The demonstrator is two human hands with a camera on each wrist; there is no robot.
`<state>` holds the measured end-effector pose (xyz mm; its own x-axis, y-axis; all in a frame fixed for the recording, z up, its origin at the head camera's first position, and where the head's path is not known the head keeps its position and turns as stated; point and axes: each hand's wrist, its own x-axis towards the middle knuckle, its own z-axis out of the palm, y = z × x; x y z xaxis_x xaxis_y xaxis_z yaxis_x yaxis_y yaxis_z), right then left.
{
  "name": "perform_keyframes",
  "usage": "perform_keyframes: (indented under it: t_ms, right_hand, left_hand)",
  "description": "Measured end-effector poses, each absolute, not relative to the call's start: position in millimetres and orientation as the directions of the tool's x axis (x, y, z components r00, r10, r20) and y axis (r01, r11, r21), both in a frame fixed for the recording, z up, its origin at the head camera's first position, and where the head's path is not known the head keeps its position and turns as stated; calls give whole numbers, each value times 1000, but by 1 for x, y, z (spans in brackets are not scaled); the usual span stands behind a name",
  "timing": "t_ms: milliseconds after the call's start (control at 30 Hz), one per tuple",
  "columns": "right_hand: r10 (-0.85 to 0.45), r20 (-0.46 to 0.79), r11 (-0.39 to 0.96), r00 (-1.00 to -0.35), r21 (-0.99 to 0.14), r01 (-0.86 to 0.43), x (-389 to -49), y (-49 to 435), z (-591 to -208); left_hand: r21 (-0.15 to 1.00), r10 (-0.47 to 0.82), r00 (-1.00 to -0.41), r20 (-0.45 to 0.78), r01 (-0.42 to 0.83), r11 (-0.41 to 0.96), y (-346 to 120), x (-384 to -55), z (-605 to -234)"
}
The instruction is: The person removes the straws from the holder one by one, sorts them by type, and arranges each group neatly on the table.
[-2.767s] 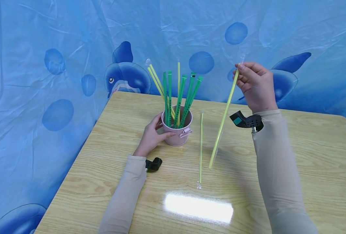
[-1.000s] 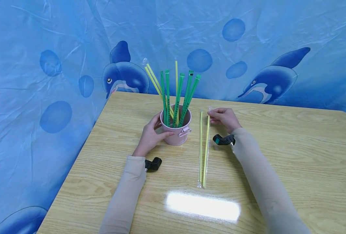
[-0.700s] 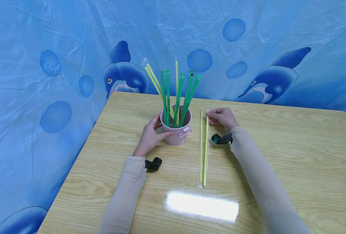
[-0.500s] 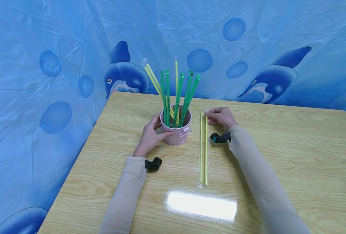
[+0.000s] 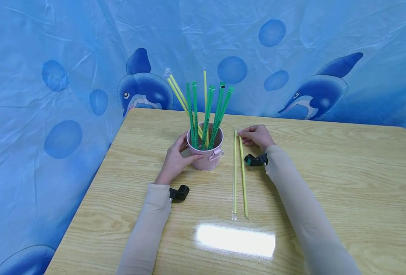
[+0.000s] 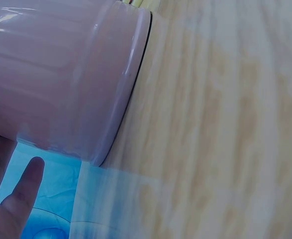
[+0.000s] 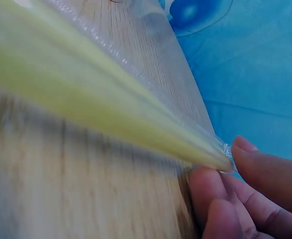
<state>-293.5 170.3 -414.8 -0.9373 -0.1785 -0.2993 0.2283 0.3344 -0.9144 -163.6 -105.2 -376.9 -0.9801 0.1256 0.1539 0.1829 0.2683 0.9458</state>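
Beige fabric sleeves point(image 5: 147, 233) are seen nearest, stretched over a pale wood-grained surface point(image 5: 343, 183), by which a bright white reflection point(image 5: 235, 240) is thrown back. Beyond it, one slim yellow straw in clear film point(image 5: 235, 175) is laid on the surface. Just to its right, a second film-wrapped yellow straw point(image 5: 243, 175) is pinched at its far end between thumb and fingers by the right hand point(image 5: 256, 136); whether its whole length is supported cannot be told. To the left of both, a pale pink round bucket point(image 5: 205, 164) is held upright by the left hand point(image 5: 175, 160), its near wall touched by the thumb. Five green printed straws point(image 5: 206, 118) and three more yellow straws point(image 5: 179, 94) are contained in it, variously tilted. Farthest back, a blue glossy sheet point(image 5: 189, 30) is decorated with dolphins point(image 5: 148, 88).
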Motion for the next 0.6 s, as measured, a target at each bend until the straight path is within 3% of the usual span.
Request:
perform_keyframes:
  t_ms: [600]
  right_hand:
    - [-138,-250,330,-958,-924,193,-286,170,-418]
  left_hand:
    - [947,139,-975,173,203,250,-106,-163,-377]
